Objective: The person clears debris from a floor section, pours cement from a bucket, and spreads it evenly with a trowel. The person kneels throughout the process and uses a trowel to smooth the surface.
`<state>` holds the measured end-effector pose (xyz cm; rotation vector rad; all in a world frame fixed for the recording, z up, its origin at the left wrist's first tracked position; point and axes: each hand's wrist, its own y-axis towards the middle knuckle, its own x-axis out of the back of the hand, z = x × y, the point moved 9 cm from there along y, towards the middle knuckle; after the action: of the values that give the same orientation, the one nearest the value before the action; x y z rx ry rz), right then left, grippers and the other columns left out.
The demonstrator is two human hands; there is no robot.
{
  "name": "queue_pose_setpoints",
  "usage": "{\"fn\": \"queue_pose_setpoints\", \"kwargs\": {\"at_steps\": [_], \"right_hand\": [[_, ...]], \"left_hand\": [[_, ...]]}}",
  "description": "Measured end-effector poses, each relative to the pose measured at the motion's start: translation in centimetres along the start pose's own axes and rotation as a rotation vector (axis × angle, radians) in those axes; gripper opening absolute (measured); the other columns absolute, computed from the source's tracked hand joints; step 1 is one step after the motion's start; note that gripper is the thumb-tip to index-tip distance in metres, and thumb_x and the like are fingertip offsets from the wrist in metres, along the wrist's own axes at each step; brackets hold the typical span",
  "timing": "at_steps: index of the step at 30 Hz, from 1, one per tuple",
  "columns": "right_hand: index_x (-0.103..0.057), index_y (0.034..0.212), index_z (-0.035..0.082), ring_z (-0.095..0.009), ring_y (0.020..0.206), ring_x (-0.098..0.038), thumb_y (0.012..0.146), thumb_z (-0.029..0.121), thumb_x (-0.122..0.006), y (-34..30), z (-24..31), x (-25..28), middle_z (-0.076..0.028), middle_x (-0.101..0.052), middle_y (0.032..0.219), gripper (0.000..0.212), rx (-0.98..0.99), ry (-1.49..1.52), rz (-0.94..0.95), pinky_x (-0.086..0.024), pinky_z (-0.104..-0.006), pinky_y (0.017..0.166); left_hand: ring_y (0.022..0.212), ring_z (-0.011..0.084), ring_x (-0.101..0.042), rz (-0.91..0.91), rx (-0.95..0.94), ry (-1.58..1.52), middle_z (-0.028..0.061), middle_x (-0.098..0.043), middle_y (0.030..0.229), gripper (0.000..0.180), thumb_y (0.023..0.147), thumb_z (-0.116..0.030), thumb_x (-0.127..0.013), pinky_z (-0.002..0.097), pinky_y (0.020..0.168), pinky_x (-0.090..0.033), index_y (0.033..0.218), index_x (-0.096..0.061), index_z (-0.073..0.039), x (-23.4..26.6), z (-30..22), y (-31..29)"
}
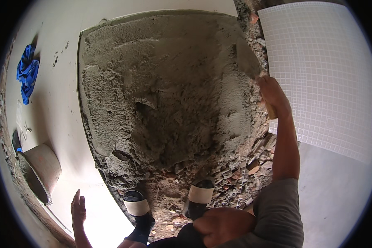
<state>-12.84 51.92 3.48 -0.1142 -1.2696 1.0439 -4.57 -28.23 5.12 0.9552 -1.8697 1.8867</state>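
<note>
My right hand [274,96] is closed around the wooden handle of a trowel [248,60]. The trowel's grey blade lies over the far right edge of a bed of wet grey mortar [165,82]. Toward its right and left sides the mortar looks smoother, while the near middle is rough and lumpy. My left hand [78,208] is held out at the lower left with its fingers stretched, empty, above the pale floor and apart from the mortar.
Pale tiles [62,103] border the mortar at left. A white gridded panel [318,70] lies at right. At left are a bucket [47,167] on its side and a crumpled blue cloth [27,72]. Broken rubble [235,182] surrounds my feet, with a thin string crossing it.
</note>
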Motion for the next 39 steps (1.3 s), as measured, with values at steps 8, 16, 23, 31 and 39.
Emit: {"fn": "queue_pose_setpoints", "kwargs": {"at_steps": [8,16,23,31,39], "right_hand": [[-0.055,0.098,-0.003,-0.017,0.059,-0.056,0.095,0.033,-0.042,5.6,2.3,4.2,-0.009,-0.05,0.067,0.038,0.106,0.071,0.009,-0.05,-0.0324,0.05],[-0.059,0.101,-0.003,-0.017,0.058,-0.056,0.094,0.037,-0.048,-3.7,-10.7,-0.7,-0.011,-0.055,0.07,0.042,-0.031,0.047,-0.001,-0.052,-0.0331,0.05],[-0.061,0.094,-0.001,-0.019,0.053,-0.055,0.094,0.047,-0.049,6.9,-1.2,6.5,-0.007,-0.053,0.062,0.05,0.228,-0.101,-0.157,-0.047,-0.0363,0.058],[-0.065,0.095,0.004,-0.019,0.055,-0.058,0.098,0.042,-0.045,0.2,-3.3,-1.3,-0.01,-0.06,0.069,0.043,0.165,-0.183,0.112,-0.049,-0.0384,0.053],[-0.064,0.093,0.0,-0.013,0.05,-0.048,0.094,0.035,-0.055,-1.2,-1.2,0.0,-0.006,-0.05,0.058,0.037,0.303,0.106,-0.096,-0.042,-0.0312,0.048]], "left_hand": [[0.123,0.0391,-0.047,0.022,-0.049,0.1,0.0244,-0.05,0.131,0.065,0.097,-0.052,-0.033,0.0442,0.104,-0.036,0.134,-0.043,0.0,0.1,-2.3,0.0],[0.122,0.0399,-0.047,-0.022,-0.083,0.086,0.0246,-0.051,0.13,0.062,0.098,-0.05,-0.034,0.0449,0.102,-0.037,0.134,-0.044,0.0,1.1,-2.6,0.2],[0.122,0.0397,-0.047,-0.043,-0.044,0.116,0.0242,-0.05,0.13,0.06,0.098,-0.048,-0.035,0.0446,0.103,-0.036,0.134,-0.044,-0.001,1.8,-2.1,0.3],[0.122,0.0395,-0.047,-0.083,-0.094,0.028,0.0237,-0.05,0.131,0.06,0.098,-0.048,-0.036,0.0449,0.103,-0.036,0.134,-0.044,-0.001,1.4,-2.7,-0.2],[0.123,0.0387,-0.047,-0.05,0.061,0.152,0.0235,-0.051,0.13,0.057,0.098,-0.046,-0.036,0.0455,0.103,-0.037,0.132,-0.046,-0.001,1.6,1.3,-0.6]]}}
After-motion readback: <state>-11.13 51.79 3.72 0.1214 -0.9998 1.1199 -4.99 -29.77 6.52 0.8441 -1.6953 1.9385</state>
